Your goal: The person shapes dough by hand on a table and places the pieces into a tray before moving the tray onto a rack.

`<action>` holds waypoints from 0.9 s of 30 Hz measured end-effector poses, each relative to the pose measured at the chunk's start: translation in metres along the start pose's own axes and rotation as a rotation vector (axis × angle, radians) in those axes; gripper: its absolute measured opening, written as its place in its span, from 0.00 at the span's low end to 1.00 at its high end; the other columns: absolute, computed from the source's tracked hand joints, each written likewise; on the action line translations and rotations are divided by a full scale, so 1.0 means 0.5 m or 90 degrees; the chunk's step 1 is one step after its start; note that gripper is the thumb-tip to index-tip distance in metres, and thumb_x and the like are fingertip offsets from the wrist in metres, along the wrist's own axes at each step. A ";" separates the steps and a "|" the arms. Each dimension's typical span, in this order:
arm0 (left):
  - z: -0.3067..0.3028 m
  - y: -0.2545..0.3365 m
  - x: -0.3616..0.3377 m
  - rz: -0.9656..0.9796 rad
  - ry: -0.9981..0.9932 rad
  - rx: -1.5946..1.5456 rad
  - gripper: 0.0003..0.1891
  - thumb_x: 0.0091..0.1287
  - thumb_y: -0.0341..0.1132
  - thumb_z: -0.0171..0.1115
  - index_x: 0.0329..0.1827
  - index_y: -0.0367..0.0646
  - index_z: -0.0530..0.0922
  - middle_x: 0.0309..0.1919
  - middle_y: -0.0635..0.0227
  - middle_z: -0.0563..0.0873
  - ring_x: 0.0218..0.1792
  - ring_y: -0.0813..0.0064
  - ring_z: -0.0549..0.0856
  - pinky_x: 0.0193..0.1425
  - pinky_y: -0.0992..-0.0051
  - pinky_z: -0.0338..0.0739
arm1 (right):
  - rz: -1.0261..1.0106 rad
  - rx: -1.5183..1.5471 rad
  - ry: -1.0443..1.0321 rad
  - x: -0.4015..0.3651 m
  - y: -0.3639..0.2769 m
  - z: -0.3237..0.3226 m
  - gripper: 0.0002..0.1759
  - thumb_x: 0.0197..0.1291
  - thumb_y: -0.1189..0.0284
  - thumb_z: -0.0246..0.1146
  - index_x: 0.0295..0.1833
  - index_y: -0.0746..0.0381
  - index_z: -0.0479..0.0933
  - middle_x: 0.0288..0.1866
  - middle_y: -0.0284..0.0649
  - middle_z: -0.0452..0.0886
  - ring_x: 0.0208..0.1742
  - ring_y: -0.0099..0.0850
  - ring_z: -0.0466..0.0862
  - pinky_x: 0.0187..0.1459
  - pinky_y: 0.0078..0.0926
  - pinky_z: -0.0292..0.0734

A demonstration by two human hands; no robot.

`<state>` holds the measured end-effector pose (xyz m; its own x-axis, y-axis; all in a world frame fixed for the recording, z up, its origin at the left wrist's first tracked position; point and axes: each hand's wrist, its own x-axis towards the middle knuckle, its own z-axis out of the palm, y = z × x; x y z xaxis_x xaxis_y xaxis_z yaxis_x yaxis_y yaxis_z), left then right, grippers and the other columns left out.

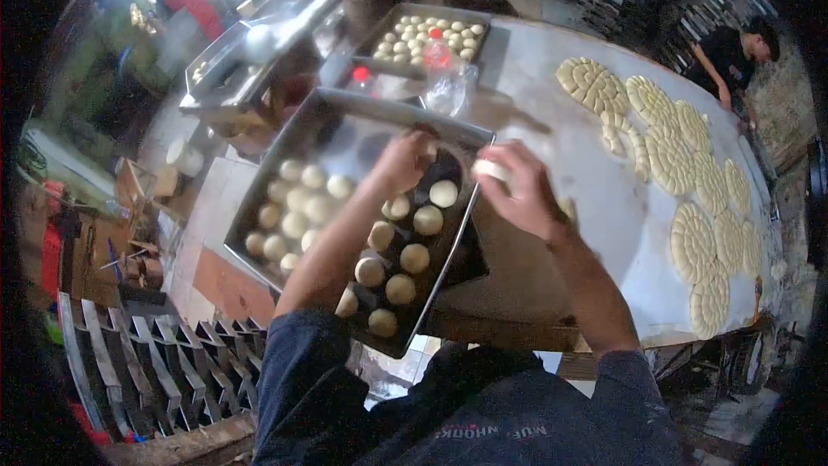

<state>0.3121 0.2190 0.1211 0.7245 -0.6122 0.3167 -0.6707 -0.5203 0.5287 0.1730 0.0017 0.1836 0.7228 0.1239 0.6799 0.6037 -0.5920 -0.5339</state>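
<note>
A deep metal tray (315, 97) sits tilted in front of me, with rows of round dough balls (400, 289) on its dark base. More dough balls (297, 198) lie bunched on its left side, partly behind my left forearm. My left hand (405, 161) is inside the tray near its far right corner, fingers closed around a dough ball that shows only as a pale patch. Just beyond the tray's right rim, my right hand (524, 188) grips another dough ball (492, 170) between thumb and fingers.
Coiled, segmented dough pieces (668, 160) spread over the right of the table (552, 43). Behind stand a second tray of dough balls (483, 22), a red-capped bottle (437, 56) and a plastic bag (450, 91). Another person (729, 60) bends at the far right. Metal racking (164, 371) is lower left.
</note>
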 end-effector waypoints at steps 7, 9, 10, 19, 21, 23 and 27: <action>-0.031 0.003 0.013 -0.033 -0.081 0.088 0.32 0.60 0.39 0.70 0.68 0.43 0.69 0.60 0.48 0.76 0.61 0.46 0.76 0.64 0.57 0.72 | -0.023 -0.144 -0.014 -0.056 0.055 0.021 0.11 0.57 0.70 0.65 0.43 0.65 0.78 0.41 0.46 0.81 0.47 0.48 0.80 0.60 0.47 0.71; -0.082 0.137 0.039 -0.015 -0.058 0.147 0.34 0.59 0.39 0.70 0.69 0.43 0.67 0.61 0.47 0.75 0.62 0.45 0.75 0.66 0.56 0.71 | 0.080 -0.154 0.053 -0.180 0.086 -0.063 0.11 0.57 0.68 0.65 0.41 0.64 0.78 0.38 0.45 0.80 0.44 0.47 0.80 0.60 0.47 0.71; -0.088 0.202 0.068 0.032 -0.048 0.154 0.34 0.59 0.39 0.70 0.69 0.43 0.67 0.61 0.47 0.75 0.62 0.45 0.75 0.65 0.56 0.71 | 0.149 -0.199 0.076 -0.272 0.123 -0.098 0.10 0.57 0.68 0.65 0.39 0.63 0.78 0.36 0.44 0.80 0.41 0.46 0.79 0.57 0.45 0.72; 0.540 0.344 0.506 -0.220 -0.528 -0.425 0.33 0.61 0.54 0.70 0.65 0.46 0.74 0.49 0.65 0.84 0.46 0.70 0.84 0.52 0.67 0.80 | 0.459 -0.402 0.154 -0.755 0.280 -0.383 0.07 0.55 0.72 0.62 0.29 0.60 0.72 0.26 0.42 0.72 0.31 0.42 0.74 0.41 0.39 0.67; 0.713 0.330 0.537 -0.364 -0.381 -0.381 0.31 0.62 0.52 0.70 0.62 0.42 0.74 0.44 0.63 0.84 0.42 0.70 0.84 0.47 0.66 0.83 | 0.472 -0.439 0.237 -0.814 0.274 -0.435 0.08 0.53 0.70 0.62 0.28 0.59 0.71 0.25 0.41 0.72 0.32 0.43 0.74 0.44 0.40 0.64; 0.877 0.229 0.587 -0.406 -0.189 -0.326 0.26 0.59 0.59 0.70 0.45 0.43 0.84 0.25 0.66 0.82 0.30 0.74 0.81 0.39 0.71 0.81 | 0.533 -0.428 0.265 -0.843 0.266 -0.453 0.08 0.52 0.70 0.63 0.28 0.59 0.71 0.24 0.41 0.72 0.33 0.43 0.74 0.44 0.41 0.64; 0.937 0.341 0.669 -0.313 -0.170 0.160 0.31 0.55 0.67 0.67 0.37 0.43 0.84 0.25 0.64 0.84 0.35 0.67 0.86 0.42 0.66 0.80 | 0.587 -0.342 0.264 -0.831 0.287 -0.480 0.07 0.51 0.74 0.63 0.28 0.59 0.71 0.25 0.41 0.72 0.34 0.45 0.74 0.42 0.46 0.64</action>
<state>0.3657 -0.3532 -0.0519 0.9156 -0.3762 -0.1419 -0.3087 -0.8839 0.3512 -0.1215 -0.3260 -0.0547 0.5895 -0.7469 0.3077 -0.3921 -0.5976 -0.6994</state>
